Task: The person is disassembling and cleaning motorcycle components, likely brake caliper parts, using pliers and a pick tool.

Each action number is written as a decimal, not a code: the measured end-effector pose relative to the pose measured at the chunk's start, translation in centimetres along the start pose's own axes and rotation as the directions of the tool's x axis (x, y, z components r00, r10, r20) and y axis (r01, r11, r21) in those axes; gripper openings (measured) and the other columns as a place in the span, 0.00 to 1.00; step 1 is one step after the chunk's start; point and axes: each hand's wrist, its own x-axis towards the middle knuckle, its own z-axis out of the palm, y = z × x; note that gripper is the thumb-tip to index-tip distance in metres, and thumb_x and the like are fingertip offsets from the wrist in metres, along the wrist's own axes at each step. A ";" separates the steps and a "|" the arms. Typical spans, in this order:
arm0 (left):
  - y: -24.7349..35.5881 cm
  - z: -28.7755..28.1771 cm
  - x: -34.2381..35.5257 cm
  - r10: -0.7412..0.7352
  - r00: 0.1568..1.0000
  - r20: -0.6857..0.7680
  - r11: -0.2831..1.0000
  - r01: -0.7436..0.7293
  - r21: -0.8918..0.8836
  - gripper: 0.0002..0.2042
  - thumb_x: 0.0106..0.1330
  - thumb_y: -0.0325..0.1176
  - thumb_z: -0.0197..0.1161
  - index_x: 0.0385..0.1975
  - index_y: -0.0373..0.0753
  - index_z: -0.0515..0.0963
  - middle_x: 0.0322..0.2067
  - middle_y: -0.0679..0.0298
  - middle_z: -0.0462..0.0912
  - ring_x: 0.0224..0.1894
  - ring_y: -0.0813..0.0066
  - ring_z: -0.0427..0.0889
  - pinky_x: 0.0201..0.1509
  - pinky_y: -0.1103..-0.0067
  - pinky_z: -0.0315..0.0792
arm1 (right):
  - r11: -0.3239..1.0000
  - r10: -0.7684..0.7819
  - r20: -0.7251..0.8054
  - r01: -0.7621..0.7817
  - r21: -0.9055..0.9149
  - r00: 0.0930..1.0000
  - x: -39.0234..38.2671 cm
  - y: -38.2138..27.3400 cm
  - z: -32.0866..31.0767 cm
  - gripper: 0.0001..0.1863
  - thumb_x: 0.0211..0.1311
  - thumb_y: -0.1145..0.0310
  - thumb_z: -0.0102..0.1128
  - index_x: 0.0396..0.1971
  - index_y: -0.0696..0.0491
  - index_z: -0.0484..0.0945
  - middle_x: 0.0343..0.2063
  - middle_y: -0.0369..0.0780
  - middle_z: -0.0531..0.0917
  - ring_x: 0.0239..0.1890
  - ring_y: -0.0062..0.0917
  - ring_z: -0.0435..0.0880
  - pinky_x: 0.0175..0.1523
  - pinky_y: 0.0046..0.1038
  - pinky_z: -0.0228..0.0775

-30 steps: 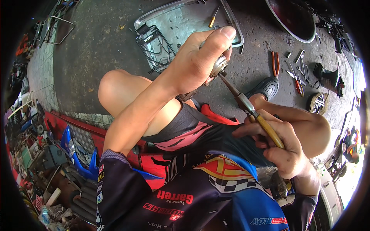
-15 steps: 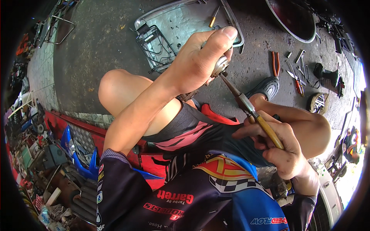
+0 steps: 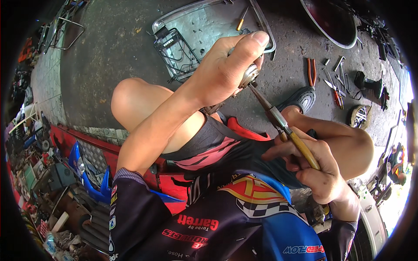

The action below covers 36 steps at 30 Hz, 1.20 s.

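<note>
My left hand [image 3: 226, 67] is wrapped round a round metal part [image 3: 249, 77], its thumb lying along the top. Much of that part is hidden by the palm and fingers. In my right hand [image 3: 320, 163] is a pair of long-nose pliers [image 3: 275, 116] with yellow handles. The tips of the pliers' slim jaws meet the end of the metal part; whether they grip it I cannot tell. My right fingers curl about the handles, with one finger stretched out to the left.
Ahead lies a metal tray [image 3: 209, 26] holding a black wire rack [image 3: 177, 54] and a yellow-handled screwdriver [image 3: 240, 24]. Red-handled pliers [image 3: 311, 73] and several hand tools lie right, beyond my sandalled foot [image 3: 300, 101]. A blue plastic panel [image 3: 87, 178] and clutter stand left.
My right hand and the pliers have shifted very slightly downward. My left hand keeps its hold on the metal part, almost in the same place.
</note>
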 end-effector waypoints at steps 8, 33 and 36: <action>-0.2 -0.5 0.1 -0.012 0.999 0.048 0.999 0.011 0.034 0.29 0.78 0.61 0.46 0.33 0.36 0.75 0.31 0.62 0.75 0.17 0.81 0.74 0.21 0.82 0.71 | 0.994 0.056 -0.036 -0.052 0.095 0.998 -0.2 -0.6 0.2 0.36 0.30 0.64 0.53 0.44 0.67 0.86 0.34 0.34 0.72 0.33 0.18 0.67 0.39 0.20 0.56; 0.8 -0.2 1.4 -0.011 0.969 0.246 0.599 0.204 -0.774 0.40 0.72 0.73 0.38 0.30 0.36 0.76 0.29 0.53 0.77 0.20 0.66 0.77 0.19 0.71 0.74 | 0.942 -0.335 -0.005 0.335 0.033 0.942 -1.7 2.6 -2.1 0.27 0.55 0.58 0.62 0.47 0.65 0.85 0.55 0.52 0.75 0.61 0.44 0.74 0.69 0.43 0.63; 0.6 -0.1 1.5 -0.013 0.969 0.248 0.591 0.208 -0.780 0.40 0.72 0.74 0.39 0.30 0.36 0.77 0.30 0.53 0.77 0.20 0.66 0.77 0.20 0.69 0.74 | 0.944 -0.328 -0.050 0.329 0.014 0.943 -2.0 2.3 -1.9 0.26 0.56 0.57 0.62 0.45 0.65 0.85 0.55 0.52 0.75 0.60 0.44 0.75 0.69 0.43 0.64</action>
